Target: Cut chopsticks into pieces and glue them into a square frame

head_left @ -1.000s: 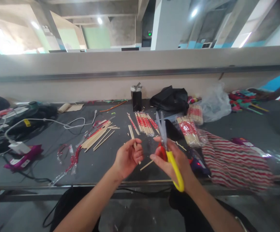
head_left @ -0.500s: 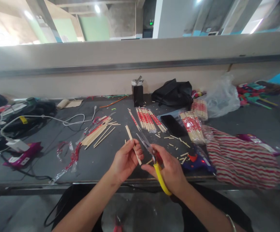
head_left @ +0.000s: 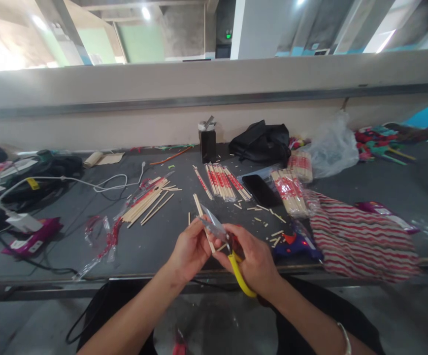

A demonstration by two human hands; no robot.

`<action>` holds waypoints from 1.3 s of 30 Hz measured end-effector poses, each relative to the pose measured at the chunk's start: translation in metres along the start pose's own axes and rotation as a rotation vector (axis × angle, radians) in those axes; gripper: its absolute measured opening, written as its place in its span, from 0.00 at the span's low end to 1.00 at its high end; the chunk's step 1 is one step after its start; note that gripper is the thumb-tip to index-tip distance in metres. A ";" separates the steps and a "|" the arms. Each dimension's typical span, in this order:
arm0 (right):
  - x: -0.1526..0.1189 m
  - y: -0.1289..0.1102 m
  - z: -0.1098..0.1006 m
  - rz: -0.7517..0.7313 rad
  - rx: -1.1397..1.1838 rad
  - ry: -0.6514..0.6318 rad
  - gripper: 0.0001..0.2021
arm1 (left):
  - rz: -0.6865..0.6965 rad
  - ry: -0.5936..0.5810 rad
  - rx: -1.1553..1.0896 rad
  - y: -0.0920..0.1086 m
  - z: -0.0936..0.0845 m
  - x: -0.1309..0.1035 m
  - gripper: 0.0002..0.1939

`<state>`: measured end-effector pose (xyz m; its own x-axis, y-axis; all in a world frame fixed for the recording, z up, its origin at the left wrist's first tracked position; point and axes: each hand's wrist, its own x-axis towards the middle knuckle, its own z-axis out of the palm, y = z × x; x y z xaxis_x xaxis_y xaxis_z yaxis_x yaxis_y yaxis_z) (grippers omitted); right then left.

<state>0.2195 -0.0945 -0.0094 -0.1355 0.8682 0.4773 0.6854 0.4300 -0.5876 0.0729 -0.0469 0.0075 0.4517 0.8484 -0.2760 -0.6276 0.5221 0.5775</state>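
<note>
Close to the table's front edge, my left hand (head_left: 188,250) is closed around light wooden chopsticks (head_left: 197,203) held upright at a slant; whether it is one pair or more I cannot tell. My right hand (head_left: 255,257) grips yellow-handled scissors (head_left: 239,277). The blades are parted and lie across the chopsticks, just above my left fingers. Left of my hands is a pile of bare chopsticks (head_left: 145,204). Beyond them are chopsticks in red-printed wrappers (head_left: 221,181). Short cut pieces (head_left: 276,239) are scattered to the right of my right hand.
A black phone (head_left: 261,191), a bundle of packed chopsticks (head_left: 290,193), a blue glue gun (head_left: 298,249) and a striped cloth (head_left: 361,236) occupy the right side. Torn wrappers (head_left: 111,241) and white cables (head_left: 73,180) lie left. Behind stand a dark container (head_left: 208,145) and a black bag (head_left: 260,142).
The scissors have moved left and their blades have opened over the chopsticks; before, they were beside my left hand. My right hand has come closer to the left.
</note>
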 end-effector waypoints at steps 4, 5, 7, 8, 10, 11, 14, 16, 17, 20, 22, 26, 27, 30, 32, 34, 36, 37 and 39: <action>-0.002 0.001 0.002 0.022 0.031 0.001 0.23 | 0.018 -0.016 0.006 -0.001 0.002 -0.003 0.08; -0.002 0.001 0.002 0.029 0.040 -0.007 0.24 | 0.014 -0.027 0.009 0.000 0.003 -0.004 0.09; -0.002 0.000 0.000 0.041 0.063 -0.042 0.25 | -0.005 -0.047 0.038 0.001 0.005 -0.007 0.11; -0.001 -0.002 -0.003 0.049 0.081 -0.062 0.25 | -0.013 -0.058 0.066 0.003 0.007 -0.009 0.12; -0.003 -0.006 -0.011 0.077 0.135 -0.073 0.24 | -0.026 -0.090 0.136 0.006 0.010 -0.015 0.12; -0.004 -0.008 -0.016 0.104 0.177 -0.068 0.23 | -0.035 -0.113 0.171 0.008 0.012 -0.019 0.11; -0.018 -0.013 -0.035 0.214 0.345 -0.080 0.20 | -0.114 -0.190 0.272 0.010 0.012 -0.036 0.09; -0.033 -0.015 -0.046 0.281 0.442 -0.107 0.20 | -0.188 -0.221 0.327 0.009 0.009 -0.052 0.10; -0.042 -0.015 -0.051 0.318 0.473 -0.121 0.21 | -0.227 -0.232 0.351 0.008 0.007 -0.061 0.10; -0.067 -0.018 -0.064 0.427 0.535 -0.171 0.23 | -0.356 -0.245 0.419 0.002 0.002 -0.085 0.11; -0.080 -0.021 -0.073 0.452 0.576 -0.259 0.23 | -0.435 -0.254 0.456 -0.001 0.003 -0.098 0.11; -0.088 -0.029 -0.091 0.441 0.596 -0.472 0.22 | -0.515 -0.270 0.498 -0.009 0.009 -0.114 0.12; -0.088 -0.031 -0.095 0.438 0.579 -0.488 0.21 | -0.523 -0.271 0.505 -0.011 0.011 -0.116 0.12; -0.089 -0.034 -0.101 0.417 0.507 -0.478 0.20 | -0.530 -0.265 0.535 -0.017 0.014 -0.120 0.12; -0.092 -0.033 -0.102 0.412 0.480 -0.483 0.19 | -0.533 -0.256 0.564 -0.020 0.014 -0.121 0.12; -0.095 -0.031 -0.102 0.412 0.466 -0.503 0.18 | -0.547 -0.255 0.588 -0.023 0.014 -0.122 0.12; -0.098 -0.028 -0.101 0.404 0.449 -0.516 0.17 | -0.564 -0.260 0.601 -0.025 0.013 -0.122 0.12; -0.099 -0.027 -0.101 0.398 0.439 -0.521 0.16 | -0.571 -0.263 0.605 -0.027 0.013 -0.123 0.12; -0.101 -0.027 -0.101 0.391 0.427 -0.531 0.15 | -0.576 -0.266 0.614 -0.029 0.012 -0.124 0.12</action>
<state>0.2872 -0.2184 0.0245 -0.3387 0.9320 -0.1291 0.4346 0.0333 -0.9000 0.0430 -0.1678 0.0344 0.7733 0.3796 -0.5079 0.1600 0.6582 0.7356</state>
